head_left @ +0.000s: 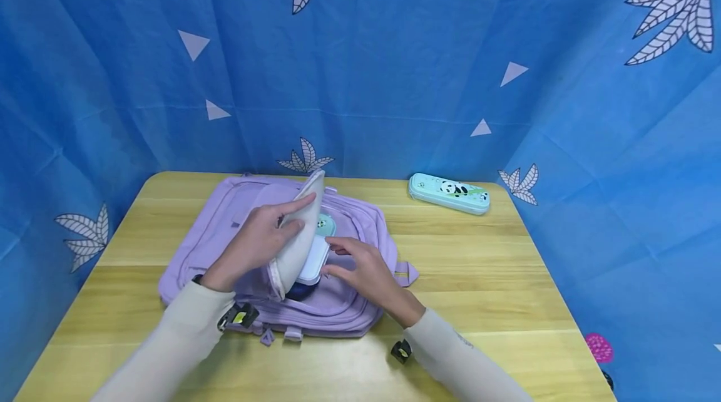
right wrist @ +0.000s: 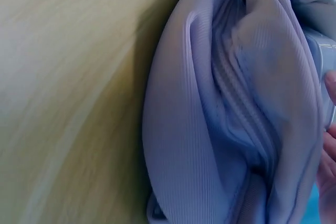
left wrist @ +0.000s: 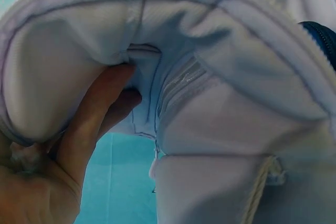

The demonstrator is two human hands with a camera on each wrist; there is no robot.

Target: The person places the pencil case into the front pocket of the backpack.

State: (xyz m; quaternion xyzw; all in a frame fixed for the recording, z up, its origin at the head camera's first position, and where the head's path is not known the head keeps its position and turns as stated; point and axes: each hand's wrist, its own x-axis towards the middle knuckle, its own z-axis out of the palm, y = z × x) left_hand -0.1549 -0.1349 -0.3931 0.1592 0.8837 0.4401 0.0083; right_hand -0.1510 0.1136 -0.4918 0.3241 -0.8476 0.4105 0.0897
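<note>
A lilac backpack [head_left: 355, 214] lies on the table with one compartment unzipped and its pale flap [head_left: 301, 239] raised. My left hand [head_left: 261, 236] rests on the flap, with thumb and forefinger stretched out. In the left wrist view its fingers [left wrist: 94, 108] lie against the flap's pocketed lining. My right hand [head_left: 366, 267] pinches the right edge of a pale blue, round-cornered case [head_left: 315, 261] in the opening, between thumb and fingers. Behind that case shows a mint-green item [head_left: 325, 225]; below it is a dark navy item [head_left: 301, 292], mostly hidden.
A mint-green pencil case [head_left: 449, 193] with a panda print lies at the table's back right. The wooden table [head_left: 479, 289] meets blue patterned cloth [head_left: 394, 64] at the back and sides. A lilac strap end [head_left: 407, 273] sticks out to the backpack's right.
</note>
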